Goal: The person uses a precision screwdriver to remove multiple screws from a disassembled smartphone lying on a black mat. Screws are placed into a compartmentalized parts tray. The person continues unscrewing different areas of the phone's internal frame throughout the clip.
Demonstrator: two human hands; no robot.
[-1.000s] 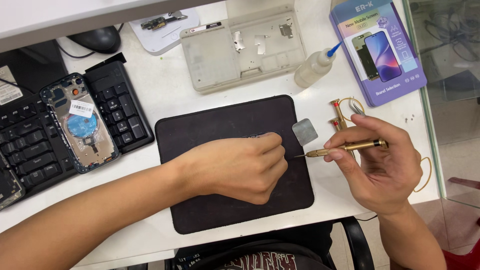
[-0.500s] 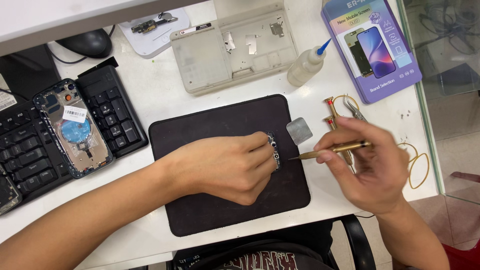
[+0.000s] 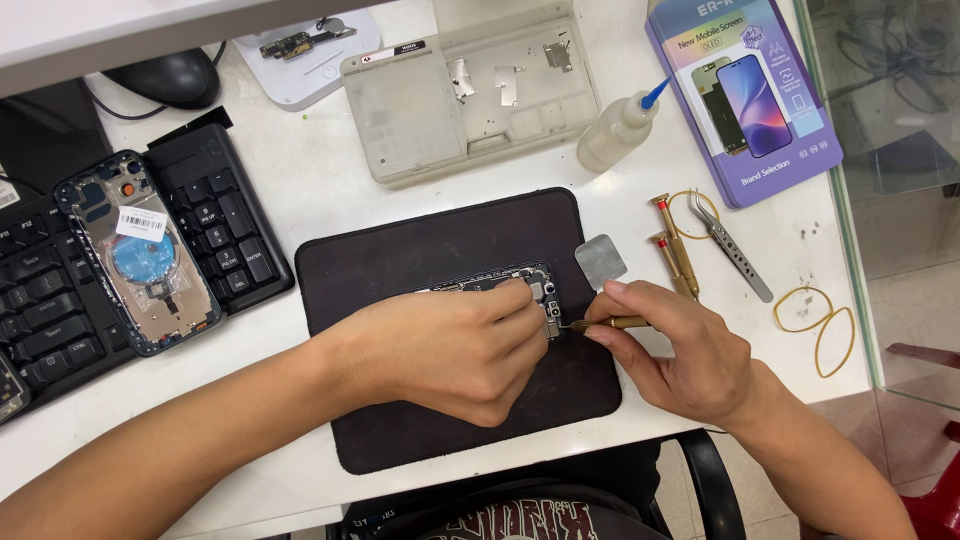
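Left hand (image 3: 455,345) lies flat and closed down over a small circuit board (image 3: 515,285) on the black work mat (image 3: 430,250), fingers pinning it near its right end. Most of the board is hidden under the hand. Right hand (image 3: 680,350) pinches a thin brass screwdriver (image 3: 608,323) in a pen grip, with the tip at the board's right edge.

Handling, my read: the board is light, thin, rigid and fragile, with exposed components and tiny connectors on top. Best held by the edges or pressed flat; no flexing, no squeezing the chips. The mat looks grippy, so the board should not slide under light pressure. The screwdriver is slim and smooth metal, so a fingertip grip near the tip gives control.

Containers:
- Beige parts tray (image 3: 470,90) with compartments behind the mat: a few small metal brackets in the upper middle and right cells; the large left cell looks bare.
- Squeeze bottle (image 3: 615,135) with blue nozzle, lying tilted beside the tray, holding clear-looking liquid.
- Phone rear housing (image 3: 140,255) rests on the keyboard (image 3: 215,220), opened up, inner parts showing.
- Purple screen box (image 3: 745,90) at the table's (image 3: 320,190) far right, closed.

Two more brass drivers (image 3: 675,250) and tweezers (image 3: 735,250) lie just right of the mat.
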